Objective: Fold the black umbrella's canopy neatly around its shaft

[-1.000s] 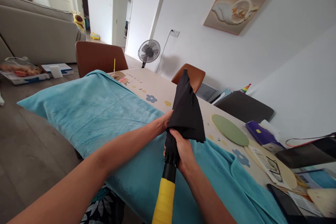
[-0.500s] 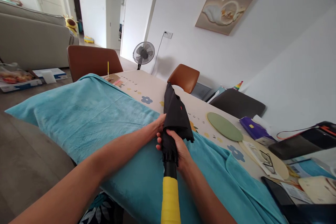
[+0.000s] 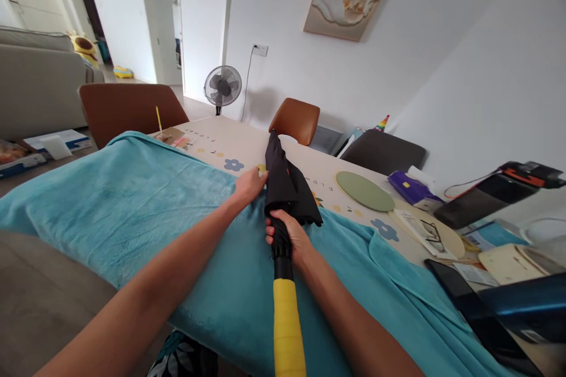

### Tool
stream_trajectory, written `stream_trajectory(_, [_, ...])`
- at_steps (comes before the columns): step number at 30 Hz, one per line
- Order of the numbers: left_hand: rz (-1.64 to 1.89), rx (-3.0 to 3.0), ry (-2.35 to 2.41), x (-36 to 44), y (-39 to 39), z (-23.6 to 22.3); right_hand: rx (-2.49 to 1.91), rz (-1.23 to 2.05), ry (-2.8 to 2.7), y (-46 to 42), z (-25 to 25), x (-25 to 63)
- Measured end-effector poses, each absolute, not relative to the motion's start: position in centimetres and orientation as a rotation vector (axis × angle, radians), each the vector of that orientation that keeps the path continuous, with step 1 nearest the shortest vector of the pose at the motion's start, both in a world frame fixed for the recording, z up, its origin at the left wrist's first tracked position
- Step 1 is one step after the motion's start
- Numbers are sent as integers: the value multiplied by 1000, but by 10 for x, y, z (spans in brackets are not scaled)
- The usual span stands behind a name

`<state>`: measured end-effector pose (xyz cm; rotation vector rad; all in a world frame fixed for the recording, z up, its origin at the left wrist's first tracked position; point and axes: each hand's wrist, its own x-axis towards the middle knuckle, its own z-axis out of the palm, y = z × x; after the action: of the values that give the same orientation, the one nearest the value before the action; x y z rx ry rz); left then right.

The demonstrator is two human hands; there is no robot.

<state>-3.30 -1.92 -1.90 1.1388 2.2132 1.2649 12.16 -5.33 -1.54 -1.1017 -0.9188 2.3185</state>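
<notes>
A black umbrella (image 3: 282, 182) with a yellow-wrapped handle (image 3: 287, 324) points away from me over the table, its canopy folded down but loose. My right hand (image 3: 288, 234) is closed around the gathered canopy edge just above the handle. Farther up, my left hand (image 3: 251, 184) is at the left side of the canopy, its fingers curled and pinching the black fabric; the fingertips are partly hidden behind it. Beneath both arms a turquoise blanket (image 3: 186, 212) covers the near part of the table.
On the right are a green oval mat (image 3: 365, 191), a purple tissue pack (image 3: 413, 188), eyeglasses (image 3: 432, 237), a black bottle (image 3: 477, 197) and a dark tablet (image 3: 469, 294). Brown chairs (image 3: 295, 121) stand behind the patterned table (image 3: 239, 135). A fan (image 3: 223, 87) is near the wall.
My left hand has moved up along the canopy's left side, and more of it shows. My right hand keeps its grip. The view has turned somewhat to the right.
</notes>
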Motion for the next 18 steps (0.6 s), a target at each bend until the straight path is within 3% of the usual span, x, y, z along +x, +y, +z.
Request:
stream_trajectory(4, [1422, 1487, 2135, -24, -27, 2, -1119, 2287, -931, -52, -19, 120])
stream_trajectory(8, [1163, 2019, 1925, -2, -38, 14, -1058, 2270, -949, -54, -20, 119])
stream_trajectory(12, [961, 1988, 2084, -1, -41, 14, -1044, 2260, -932, -55, -19, 120])
stream_trajectory(18, [829, 1879, 1922, -14, -39, 13, -1020, 2263, -932, -55, -21, 120])
